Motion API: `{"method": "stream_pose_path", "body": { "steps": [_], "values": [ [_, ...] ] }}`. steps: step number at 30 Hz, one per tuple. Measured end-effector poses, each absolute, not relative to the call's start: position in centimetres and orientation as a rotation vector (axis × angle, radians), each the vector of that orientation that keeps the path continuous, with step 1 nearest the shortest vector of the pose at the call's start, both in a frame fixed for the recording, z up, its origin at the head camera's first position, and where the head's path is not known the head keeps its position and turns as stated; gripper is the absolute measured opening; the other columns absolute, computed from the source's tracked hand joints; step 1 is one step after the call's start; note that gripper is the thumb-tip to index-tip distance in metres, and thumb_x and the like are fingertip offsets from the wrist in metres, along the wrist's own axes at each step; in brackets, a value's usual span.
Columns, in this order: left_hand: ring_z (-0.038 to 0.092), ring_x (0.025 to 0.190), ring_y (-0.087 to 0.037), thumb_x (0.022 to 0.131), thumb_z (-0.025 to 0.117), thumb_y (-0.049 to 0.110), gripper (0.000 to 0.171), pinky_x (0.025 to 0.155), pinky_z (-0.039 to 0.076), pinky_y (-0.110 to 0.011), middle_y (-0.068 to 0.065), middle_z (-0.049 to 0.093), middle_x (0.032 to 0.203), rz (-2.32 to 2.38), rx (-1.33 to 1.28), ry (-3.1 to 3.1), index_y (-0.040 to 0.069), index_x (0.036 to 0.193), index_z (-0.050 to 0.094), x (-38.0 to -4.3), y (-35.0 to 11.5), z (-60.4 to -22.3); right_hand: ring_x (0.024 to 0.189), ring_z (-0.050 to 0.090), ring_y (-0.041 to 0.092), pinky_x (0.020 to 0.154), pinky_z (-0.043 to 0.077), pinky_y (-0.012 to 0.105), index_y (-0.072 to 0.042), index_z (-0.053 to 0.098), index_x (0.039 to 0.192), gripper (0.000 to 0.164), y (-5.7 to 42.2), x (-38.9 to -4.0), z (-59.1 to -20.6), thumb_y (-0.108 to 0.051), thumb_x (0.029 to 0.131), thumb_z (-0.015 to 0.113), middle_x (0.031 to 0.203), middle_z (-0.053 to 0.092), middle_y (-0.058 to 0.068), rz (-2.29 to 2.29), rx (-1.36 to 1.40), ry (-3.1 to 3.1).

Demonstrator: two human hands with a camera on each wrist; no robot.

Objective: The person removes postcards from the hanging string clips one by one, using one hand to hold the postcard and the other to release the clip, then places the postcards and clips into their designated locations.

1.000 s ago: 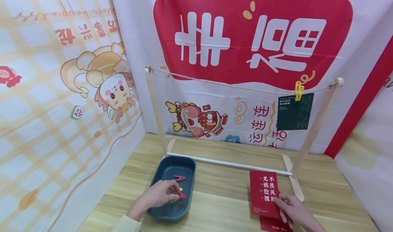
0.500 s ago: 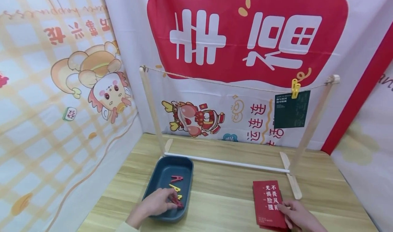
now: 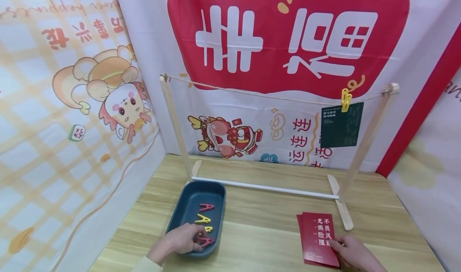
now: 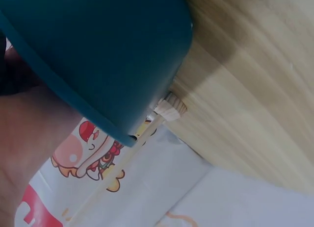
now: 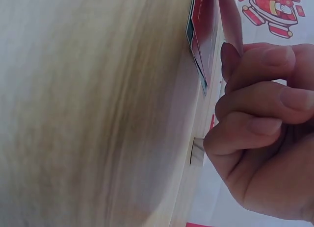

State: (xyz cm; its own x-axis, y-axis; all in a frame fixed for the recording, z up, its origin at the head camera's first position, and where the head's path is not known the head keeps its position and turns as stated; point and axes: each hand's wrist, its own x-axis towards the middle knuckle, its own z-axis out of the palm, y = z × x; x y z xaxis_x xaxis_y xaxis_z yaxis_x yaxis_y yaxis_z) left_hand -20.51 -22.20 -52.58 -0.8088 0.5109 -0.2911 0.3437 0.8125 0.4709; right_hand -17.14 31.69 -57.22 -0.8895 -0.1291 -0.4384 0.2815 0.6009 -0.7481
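Note:
In the head view my left hand point(image 3: 181, 239) reaches into the dark blue tray point(image 3: 223, 204). Its curled fingers pinch a red clothespin point(image 3: 207, 241) low in the tray. Another red clothespin point(image 3: 207, 207) and yellow clothespins point(image 3: 203, 218) lie farther up inside. The left wrist view has the tray's outer wall point(image 4: 113, 55) but hides the fingertips. My right hand point(image 3: 354, 251) pinches the right edge of a red card point(image 3: 317, 234) with white lettering. Under it lies another red card point(image 3: 300, 229). The right wrist view has the held card point(image 5: 230, 13) raised off the pile point(image 5: 206, 36).
Behind the hands stands a wooden frame point(image 3: 360, 144) with a string point(image 3: 252, 93) across its top. A yellow clothespin point(image 3: 345, 100) holds a dark green card point(image 3: 340, 126) on it. A white rod point(image 3: 266, 187) runs along its base. Printed cloths point(image 3: 234, 104) hang behind.
My left hand has lowered the red clothespin to the tray's bottom, uncovering the yellow ones. The right hand has brought its red card over the other, then shifted it slightly right.

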Motion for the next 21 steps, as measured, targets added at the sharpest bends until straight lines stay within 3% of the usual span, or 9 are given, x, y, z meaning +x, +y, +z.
{"method": "stream_pose_path", "body": {
  "steps": [15,21],
  "values": [
    [0.048,0.067,-0.012,0.082,0.077,0.017,0.021,0.060,0.040,-0.030,0.005,0.053,0.075,0.422,0.458,2.668,0.017,0.099,0.065,-22.1,-22.5,-53.1,0.046,0.045,0.013,0.044,0.033,0.022,-0.007,0.066,0.092,0.031,31.7,-17.1,-57.6,-0.035,0.099,0.055,0.055,0.049,0.000,-1.094,0.154,2.486],
    [0.049,0.068,-0.012,0.085,0.075,0.019,0.017,0.060,0.040,-0.030,0.006,0.055,0.078,0.459,0.475,2.667,0.017,0.099,0.065,-22.5,-22.3,-52.9,0.053,0.050,0.015,0.051,0.037,0.025,-0.008,0.067,0.090,0.034,31.3,-17.5,-58.1,-0.040,0.096,0.058,0.062,0.056,0.003,-0.932,0.254,2.577]
  ]
}}
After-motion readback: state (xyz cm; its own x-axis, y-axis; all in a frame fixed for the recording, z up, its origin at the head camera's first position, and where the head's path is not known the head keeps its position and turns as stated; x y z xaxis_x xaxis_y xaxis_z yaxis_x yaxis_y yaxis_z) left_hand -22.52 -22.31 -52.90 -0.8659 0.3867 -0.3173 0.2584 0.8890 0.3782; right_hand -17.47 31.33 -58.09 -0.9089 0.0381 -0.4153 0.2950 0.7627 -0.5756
